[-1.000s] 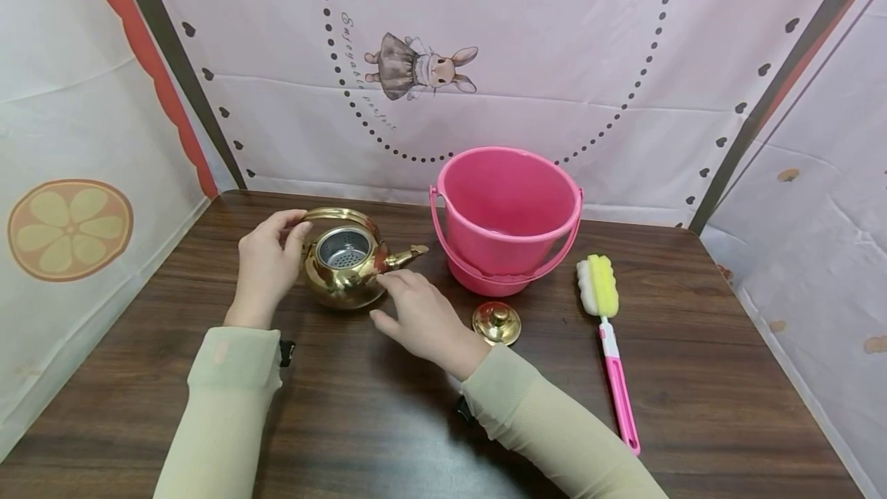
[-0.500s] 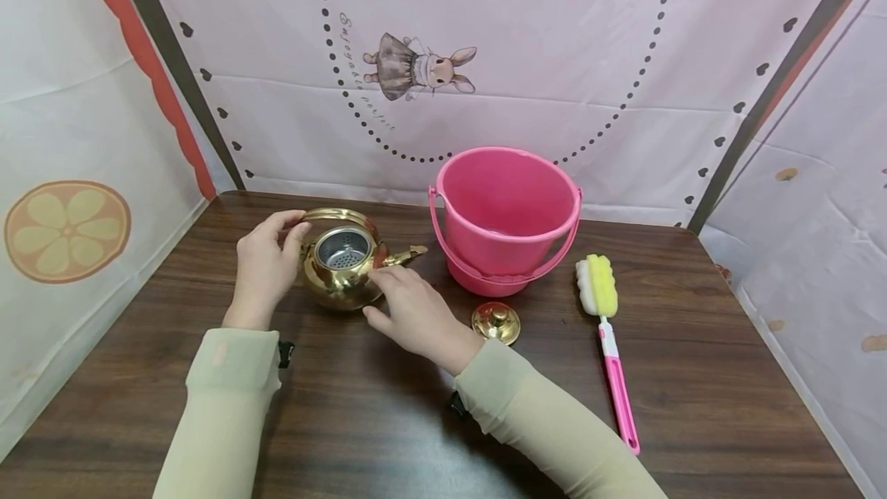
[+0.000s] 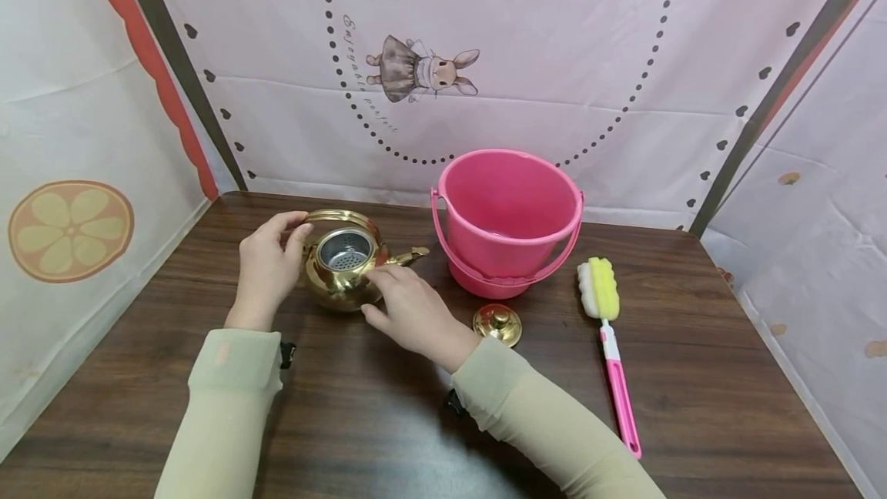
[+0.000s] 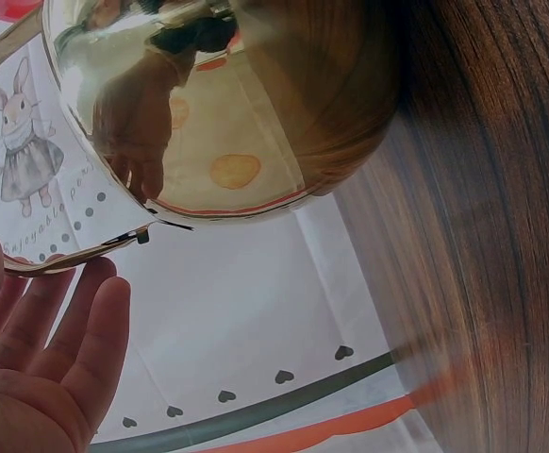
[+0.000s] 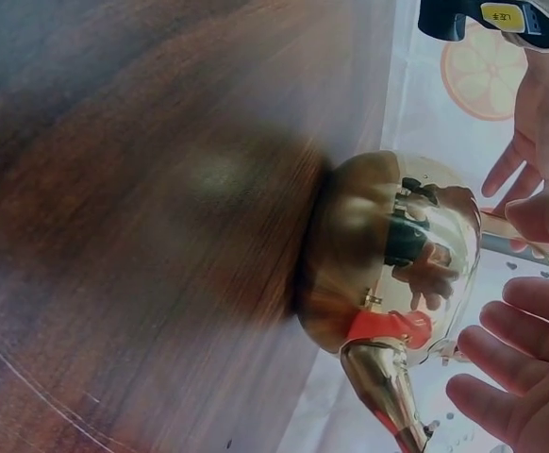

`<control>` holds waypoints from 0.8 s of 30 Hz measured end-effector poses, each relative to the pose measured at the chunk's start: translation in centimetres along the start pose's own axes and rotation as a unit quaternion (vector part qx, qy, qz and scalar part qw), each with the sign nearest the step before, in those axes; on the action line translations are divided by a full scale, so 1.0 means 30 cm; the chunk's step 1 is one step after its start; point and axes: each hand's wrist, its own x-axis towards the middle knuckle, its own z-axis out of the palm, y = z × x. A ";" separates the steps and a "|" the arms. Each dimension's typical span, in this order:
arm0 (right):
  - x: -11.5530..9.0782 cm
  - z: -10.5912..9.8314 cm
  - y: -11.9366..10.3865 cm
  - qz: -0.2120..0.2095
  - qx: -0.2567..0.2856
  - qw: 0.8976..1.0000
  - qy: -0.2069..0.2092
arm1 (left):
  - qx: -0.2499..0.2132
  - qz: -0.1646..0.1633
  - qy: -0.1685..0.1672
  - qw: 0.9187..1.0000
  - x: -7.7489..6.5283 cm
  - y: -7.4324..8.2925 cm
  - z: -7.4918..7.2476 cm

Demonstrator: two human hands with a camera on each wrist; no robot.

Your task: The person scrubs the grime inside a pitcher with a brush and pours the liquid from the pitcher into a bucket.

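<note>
Head view: left hand pinching a round, shiny gold metal teapot by its arched handle.
It stands on the brown wood-grain table, left of the pink plastic bucket; right hand, fingers spread and gripping nothing, just beside the teapot.

A pink plastic bucket stands upright near the far edge of the dark wood-grain bench, its handle hanging down in front. To its right lies a sponge brush, pink-handled, with a yellow-and-white head. Behind, a pale cloth backdrop shows a sideways rabbit print; an orange-slice print marks the left cloth wall.
</note>
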 end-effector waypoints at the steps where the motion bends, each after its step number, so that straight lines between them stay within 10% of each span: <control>1: 0.002 0.000 -0.001 0.000 0.000 1.000 -0.001 | 0.000 0.000 0.000 1.000 0.000 0.000 0.000; 24: 0.036 -0.012 -0.023 -0.028 -0.024 0.999 -0.006 | 0.000 0.001 0.002 1.000 0.000 -0.001 0.002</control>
